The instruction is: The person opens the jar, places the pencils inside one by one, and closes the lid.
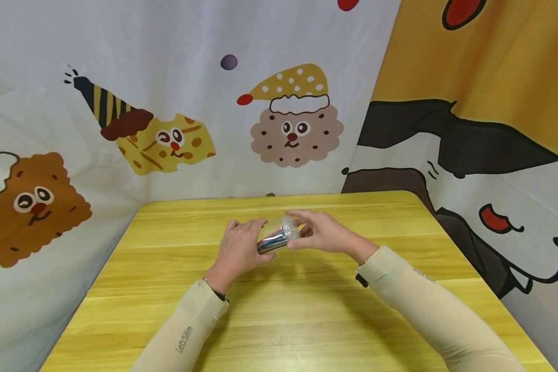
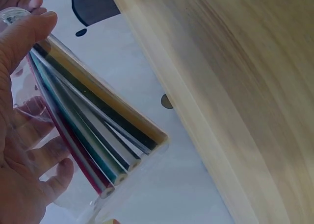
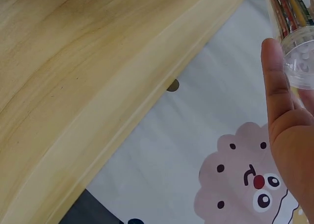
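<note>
Tilted above the table is a clear plastic tube (image 1: 273, 241) of colored pencils (image 2: 93, 106). My left hand (image 1: 242, 248) grips it round the body. In the left wrist view the pencils fan out inside the tube, with their flat ends toward its lower end. A clear ridged lid (image 1: 289, 228) sits at the tube's other end, facing right. My right hand (image 1: 325, 232) pinches this lid between thumb and fingers. Seen from the right wrist, the thumb lies along the rim of the lid (image 3: 299, 57); the other fingers are mostly hidden or out of frame.
A yellow wood-grain table (image 1: 279, 320) lies under both hands, its far edge close to a hanging curtain (image 1: 186, 62) printed with cartoon figures. More printed cloth (image 1: 493, 77) hangs along the right side.
</note>
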Demonstrator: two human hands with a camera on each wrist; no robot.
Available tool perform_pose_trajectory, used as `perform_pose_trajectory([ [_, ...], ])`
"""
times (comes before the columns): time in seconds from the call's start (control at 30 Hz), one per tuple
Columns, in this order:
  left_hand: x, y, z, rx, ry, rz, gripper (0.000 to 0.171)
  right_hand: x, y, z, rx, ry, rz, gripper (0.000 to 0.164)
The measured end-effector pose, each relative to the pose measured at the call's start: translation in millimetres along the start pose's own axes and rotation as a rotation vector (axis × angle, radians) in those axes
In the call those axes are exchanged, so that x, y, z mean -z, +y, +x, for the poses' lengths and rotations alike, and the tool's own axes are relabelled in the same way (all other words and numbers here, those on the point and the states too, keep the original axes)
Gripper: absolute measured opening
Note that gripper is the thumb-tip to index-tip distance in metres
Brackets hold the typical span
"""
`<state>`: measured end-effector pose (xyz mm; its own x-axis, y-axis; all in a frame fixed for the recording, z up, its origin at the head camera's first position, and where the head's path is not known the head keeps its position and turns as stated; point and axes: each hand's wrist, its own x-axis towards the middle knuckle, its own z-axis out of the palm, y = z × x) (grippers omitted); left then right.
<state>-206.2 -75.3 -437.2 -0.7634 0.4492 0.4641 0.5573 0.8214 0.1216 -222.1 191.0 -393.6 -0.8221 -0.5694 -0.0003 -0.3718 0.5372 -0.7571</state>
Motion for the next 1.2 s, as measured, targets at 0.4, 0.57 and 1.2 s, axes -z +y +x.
perform_pose_trajectory([
  [0.4,0.9,2.7,-0.8,0.003,-0.015,-0.009,0.092,-0.7,-2.9,-1.9,-0.077,-0.001,-0.016,0.089],
  [0.57,-0.3,2.2,-0.3,0.02,-0.032,-0.004,0.093,4.4,-2.1,-2.8,0.015,-0.03,-0.033,0.102],
  [1.2,2.8,1.9,-1.7,0.029,-0.057,0.007,0.095,3.3,-0.6,-3.0,0.022,-0.047,-0.066,0.089],
])
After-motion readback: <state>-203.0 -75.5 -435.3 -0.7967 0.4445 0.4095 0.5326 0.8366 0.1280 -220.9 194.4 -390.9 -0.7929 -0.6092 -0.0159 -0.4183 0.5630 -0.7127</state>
